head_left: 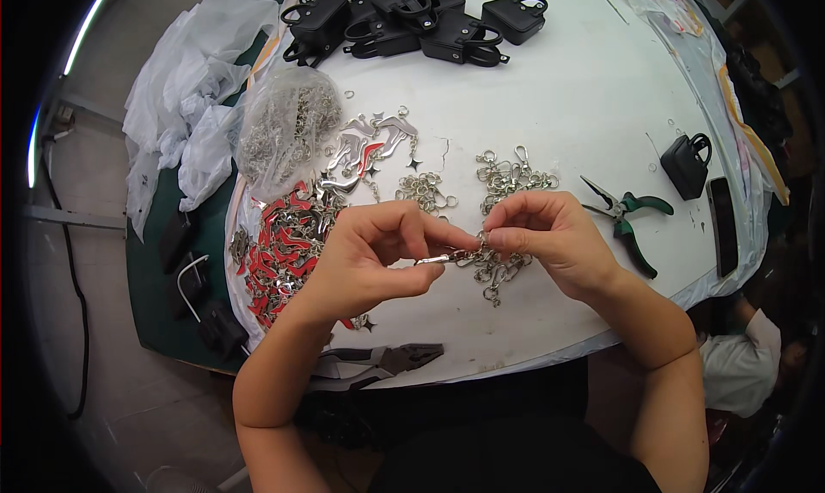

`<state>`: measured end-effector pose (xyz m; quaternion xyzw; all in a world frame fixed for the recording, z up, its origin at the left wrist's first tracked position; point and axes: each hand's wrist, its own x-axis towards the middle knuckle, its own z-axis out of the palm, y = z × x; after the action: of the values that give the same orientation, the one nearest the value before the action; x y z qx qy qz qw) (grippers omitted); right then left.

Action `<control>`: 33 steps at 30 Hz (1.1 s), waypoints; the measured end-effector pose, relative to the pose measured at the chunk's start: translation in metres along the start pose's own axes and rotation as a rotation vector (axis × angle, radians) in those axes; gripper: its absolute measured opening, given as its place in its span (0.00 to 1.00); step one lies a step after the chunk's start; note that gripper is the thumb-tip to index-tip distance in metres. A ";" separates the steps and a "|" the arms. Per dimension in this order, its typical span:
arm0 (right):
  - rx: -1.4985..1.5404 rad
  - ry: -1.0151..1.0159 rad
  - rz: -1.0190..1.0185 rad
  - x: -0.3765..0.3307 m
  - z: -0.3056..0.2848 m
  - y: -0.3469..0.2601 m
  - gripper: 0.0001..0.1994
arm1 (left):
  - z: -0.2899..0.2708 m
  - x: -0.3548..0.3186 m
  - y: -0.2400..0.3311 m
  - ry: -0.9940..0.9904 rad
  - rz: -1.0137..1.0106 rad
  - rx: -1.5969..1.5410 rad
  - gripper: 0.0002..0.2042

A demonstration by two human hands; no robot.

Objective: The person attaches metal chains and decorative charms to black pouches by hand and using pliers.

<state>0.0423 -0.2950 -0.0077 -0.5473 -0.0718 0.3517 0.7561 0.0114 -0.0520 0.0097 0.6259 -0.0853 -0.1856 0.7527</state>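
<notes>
Over the middle of the white table, my left hand (365, 252) pinches a thin, shiny silver charm (438, 258) between thumb and fingers. A short silver chain (468, 256) leads from it toward my right hand (550, 235). The thumb and forefinger of that hand are closed on a small metal piece at the chain's end, largely covered by the fingertips. Beneath and behind my hands lies a heap of silver clasps (516, 180). Left of it sits a little pile of metal rings (421, 188). Red and silver charms (284, 252) are heaped beside my left wrist.
Green-handled pliers (632, 227) lie right of my right hand, and grey pliers (378, 362) near the front edge. Small black bags (404, 21) cluster at the back; another black bag (686, 165) and a phone (723, 227) are far right. A plastic bag of chains (288, 128) stands left.
</notes>
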 end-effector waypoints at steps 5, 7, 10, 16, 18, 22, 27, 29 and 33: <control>-0.219 0.065 -0.292 -0.003 0.000 0.005 0.05 | -0.026 0.009 0.003 -0.033 0.058 0.390 0.07; -0.554 0.152 -0.608 -0.002 -0.003 0.002 0.05 | -0.042 0.018 0.009 0.241 0.033 0.662 0.06; -0.563 0.255 -0.664 -0.003 -0.005 0.000 0.06 | -0.055 0.040 0.019 0.368 0.062 0.764 0.08; -0.655 0.291 -0.820 0.000 -0.009 0.000 0.07 | -0.076 0.118 0.001 0.354 0.355 1.198 0.13; -0.663 0.293 -0.835 0.000 -0.011 0.000 0.07 | -0.059 0.149 0.002 0.363 0.594 1.320 0.17; -0.657 0.291 -0.844 0.001 -0.014 0.000 0.07 | -0.035 0.199 -0.004 0.335 0.701 1.559 0.16; -0.438 0.291 -0.759 -0.003 -0.017 -0.007 0.06 | -0.028 0.193 0.007 0.408 0.520 1.149 0.09; -0.137 0.195 -0.639 -0.006 -0.018 -0.009 0.04 | -0.014 0.159 0.022 0.303 0.205 0.522 0.11; 0.129 0.021 -0.459 -0.014 -0.009 -0.012 0.03 | 0.018 0.082 0.025 0.191 0.095 0.005 0.12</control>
<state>0.0418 -0.3120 0.0034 -0.4709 -0.1639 0.1686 0.8502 0.0843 -0.0968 0.0289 0.6377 -0.0434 -0.0891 0.7638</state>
